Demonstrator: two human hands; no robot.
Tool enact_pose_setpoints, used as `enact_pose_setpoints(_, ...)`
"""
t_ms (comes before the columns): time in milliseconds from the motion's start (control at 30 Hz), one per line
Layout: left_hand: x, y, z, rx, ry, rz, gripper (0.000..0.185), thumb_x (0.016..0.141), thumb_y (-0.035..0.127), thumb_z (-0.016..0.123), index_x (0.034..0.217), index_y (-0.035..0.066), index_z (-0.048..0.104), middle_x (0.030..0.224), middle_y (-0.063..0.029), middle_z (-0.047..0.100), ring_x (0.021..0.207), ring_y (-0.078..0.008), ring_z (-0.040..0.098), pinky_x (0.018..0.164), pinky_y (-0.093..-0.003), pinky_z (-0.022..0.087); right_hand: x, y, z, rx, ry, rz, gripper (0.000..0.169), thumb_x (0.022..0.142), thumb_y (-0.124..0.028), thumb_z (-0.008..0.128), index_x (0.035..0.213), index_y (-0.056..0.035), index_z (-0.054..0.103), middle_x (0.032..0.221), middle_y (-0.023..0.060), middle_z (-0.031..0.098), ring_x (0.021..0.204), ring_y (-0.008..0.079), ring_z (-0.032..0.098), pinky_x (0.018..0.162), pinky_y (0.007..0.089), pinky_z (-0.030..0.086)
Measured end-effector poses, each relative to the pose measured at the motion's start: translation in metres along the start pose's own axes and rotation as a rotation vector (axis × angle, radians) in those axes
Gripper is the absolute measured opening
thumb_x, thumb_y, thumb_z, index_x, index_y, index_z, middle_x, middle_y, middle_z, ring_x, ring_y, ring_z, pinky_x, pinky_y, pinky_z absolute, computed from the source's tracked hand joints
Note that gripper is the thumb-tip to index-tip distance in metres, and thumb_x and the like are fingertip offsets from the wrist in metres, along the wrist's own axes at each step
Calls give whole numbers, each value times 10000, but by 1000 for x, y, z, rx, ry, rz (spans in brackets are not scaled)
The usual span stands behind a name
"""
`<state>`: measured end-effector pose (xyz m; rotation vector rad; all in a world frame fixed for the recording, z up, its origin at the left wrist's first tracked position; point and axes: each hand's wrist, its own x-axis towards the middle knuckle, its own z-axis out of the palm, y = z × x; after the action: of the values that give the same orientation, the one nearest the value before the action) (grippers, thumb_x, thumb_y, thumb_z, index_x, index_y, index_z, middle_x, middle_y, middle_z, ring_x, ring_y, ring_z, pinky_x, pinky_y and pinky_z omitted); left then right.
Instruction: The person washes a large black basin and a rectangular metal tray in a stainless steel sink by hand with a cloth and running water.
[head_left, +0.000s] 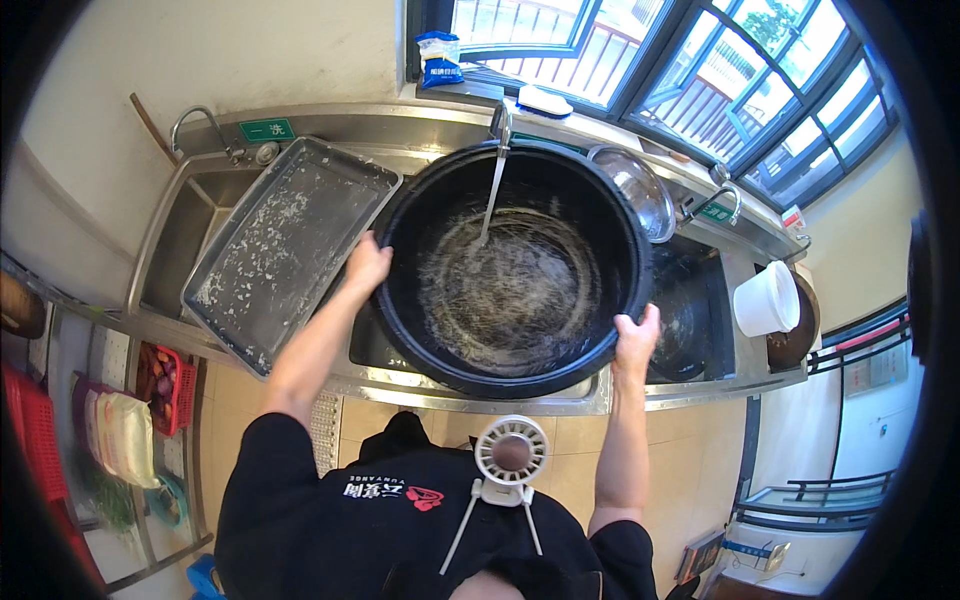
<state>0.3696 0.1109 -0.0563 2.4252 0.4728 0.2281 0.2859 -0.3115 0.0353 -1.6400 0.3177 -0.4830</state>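
Note:
A large round black tub (405, 315) rests over the sink before me. Water runs from a faucet (501, 124) into it, and cloudy water (517, 292) covers its bottom. My left hand (367, 264) grips the tub's left side, close to the edge of a metal tray. On the lower right, my right hand (636, 339) holds the rim, thumb uppermost. The rectangular tray (277, 255) lies tilted across the left basin and bears scattered whitish bits.
A metal bowl (637, 191) leans behind the tub's right side. Further right are a dark-looking basin (686, 300) and a white bucket (766, 298). The left sink basin (169, 247) lies partly under the tray. A brush (544, 101) sits on the windowsill. Shelves with a red basket (184, 394) stand lower left.

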Motion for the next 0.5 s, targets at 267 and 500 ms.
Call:
enact_pose_setpoints(267,-61,-5,-25,36,-168,-187,666,638,132,696,1219,-34,416,1064,-257,579,1004,-351,570,882,-385,444,-20,18,-17,54,-97,132,281,633,68,508,910,21,505,849,50,554,756,128,519,712,229,424)
enact_pose_setpoints(500,-6,31,30,-150,-261,-60,745,649,123,651,1298,-22,317,1133,-286,531,1070,-369,526,915,-387,420,-1,-34,-16,-76,61,-109,280,643,74,493,918,19,503,854,44,558,771,125,514,752,242,419)
